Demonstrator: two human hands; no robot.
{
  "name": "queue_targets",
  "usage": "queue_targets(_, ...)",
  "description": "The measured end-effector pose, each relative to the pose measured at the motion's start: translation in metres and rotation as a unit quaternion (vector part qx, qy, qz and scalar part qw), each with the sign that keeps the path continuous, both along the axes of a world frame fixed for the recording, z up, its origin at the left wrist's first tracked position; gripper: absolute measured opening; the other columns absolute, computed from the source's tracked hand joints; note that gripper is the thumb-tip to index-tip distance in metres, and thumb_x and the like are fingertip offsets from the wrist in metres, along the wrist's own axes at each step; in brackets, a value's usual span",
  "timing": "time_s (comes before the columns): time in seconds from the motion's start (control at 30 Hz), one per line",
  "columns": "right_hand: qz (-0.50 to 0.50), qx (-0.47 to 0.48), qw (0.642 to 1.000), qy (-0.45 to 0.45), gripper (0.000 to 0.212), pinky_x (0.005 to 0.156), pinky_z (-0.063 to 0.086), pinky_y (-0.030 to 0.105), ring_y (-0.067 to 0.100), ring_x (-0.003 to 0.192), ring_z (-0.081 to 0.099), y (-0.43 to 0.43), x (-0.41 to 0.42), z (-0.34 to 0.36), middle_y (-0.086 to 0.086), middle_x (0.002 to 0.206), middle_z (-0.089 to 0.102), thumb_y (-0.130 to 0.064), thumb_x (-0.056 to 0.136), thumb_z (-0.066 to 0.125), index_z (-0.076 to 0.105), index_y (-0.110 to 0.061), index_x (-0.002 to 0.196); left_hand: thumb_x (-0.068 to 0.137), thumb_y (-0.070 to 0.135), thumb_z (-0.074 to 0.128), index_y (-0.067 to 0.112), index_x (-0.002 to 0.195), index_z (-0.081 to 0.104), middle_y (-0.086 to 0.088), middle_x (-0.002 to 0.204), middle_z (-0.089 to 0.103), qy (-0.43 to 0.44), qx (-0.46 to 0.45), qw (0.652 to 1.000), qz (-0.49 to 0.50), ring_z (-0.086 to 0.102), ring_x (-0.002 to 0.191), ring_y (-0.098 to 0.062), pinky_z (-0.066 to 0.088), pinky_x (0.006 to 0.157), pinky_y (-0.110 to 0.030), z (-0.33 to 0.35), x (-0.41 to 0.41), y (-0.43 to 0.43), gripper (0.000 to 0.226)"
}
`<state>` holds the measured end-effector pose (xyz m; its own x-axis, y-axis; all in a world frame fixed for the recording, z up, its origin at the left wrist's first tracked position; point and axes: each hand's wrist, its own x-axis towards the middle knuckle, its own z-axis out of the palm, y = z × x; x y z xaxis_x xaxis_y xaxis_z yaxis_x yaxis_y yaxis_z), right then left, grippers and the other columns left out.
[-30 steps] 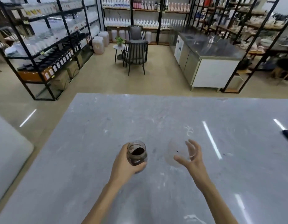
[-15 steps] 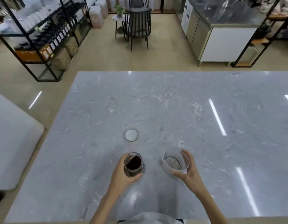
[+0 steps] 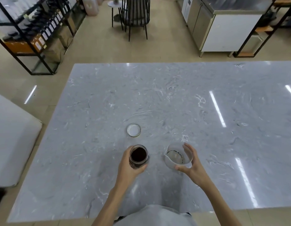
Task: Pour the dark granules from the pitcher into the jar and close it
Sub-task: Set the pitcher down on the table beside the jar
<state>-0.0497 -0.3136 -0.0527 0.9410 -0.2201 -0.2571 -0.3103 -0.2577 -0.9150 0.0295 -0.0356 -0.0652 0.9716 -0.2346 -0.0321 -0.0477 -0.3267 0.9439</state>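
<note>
A glass jar holding dark granules stands open-topped on the grey marble table, with my left hand wrapped around its left side. To its right stands the clear pitcher, upright and nearly empty, with only a thin dark ring of residue inside. My right hand curls around it, thumb on the near side and fingers on the far right. The white round lid lies flat on the table just beyond the jar, apart from both hands.
The table's near edge is at my body and its left edge is beside a white cushioned surface. Beyond the table are black shelving racks, a chair and a steel counter.
The view has tilted down, bringing the lid into sight. The jar and pitcher now stand upright on the table, and my right hand's fingers have loosened slightly around the pitcher.
</note>
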Motion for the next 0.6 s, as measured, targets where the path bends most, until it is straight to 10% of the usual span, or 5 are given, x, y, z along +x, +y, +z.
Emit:
queue_targets(0.23,0.012,0.014,1.000,0.012,0.103,0.103,0.035,0.014,-0.010,0.135,0.036,0.000,0.003,0.002,-0.022,0.149,0.038,-0.025,0.066,0.092,0.029,-0.045,0.144,0.062,0.038,0.096,0.039,0.131,0.051,0.014,0.127,0.063,0.016,0.008,1.000,-0.015,0.060,0.119,-0.009,0.045,0.095,-0.015,-0.011,0.005,0.003,0.082)
queue_targets(0.47,-0.008,0.027,0.999,0.033,0.118,0.086,0.038,-0.003,-0.028,0.122,0.035,0.006,0.003,0.013,-0.016,0.151,0.031,-0.025,0.068,0.090,0.009,-0.055,0.148,0.060,0.042,0.094,0.031,0.135,0.049,0.020,0.127,0.062,0.024,0.017,0.999,-0.037,0.058,0.120,-0.002,0.043,0.095,-0.011,-0.014,0.006,0.002,0.088)
queue_targets(0.6,0.012,0.044,0.998,0.047,0.131,0.089,0.038,0.000,-0.007,0.142,0.023,0.005,0.002,0.024,-0.011,0.161,0.015,-0.020,0.070,0.090,-0.008,-0.060,0.147,0.061,0.035,0.095,0.025,0.136,0.050,0.016,0.128,0.062,0.022,0.024,0.998,-0.058,0.058,0.120,-0.003,0.043,0.097,-0.013,-0.014,0.010,0.006,0.089)
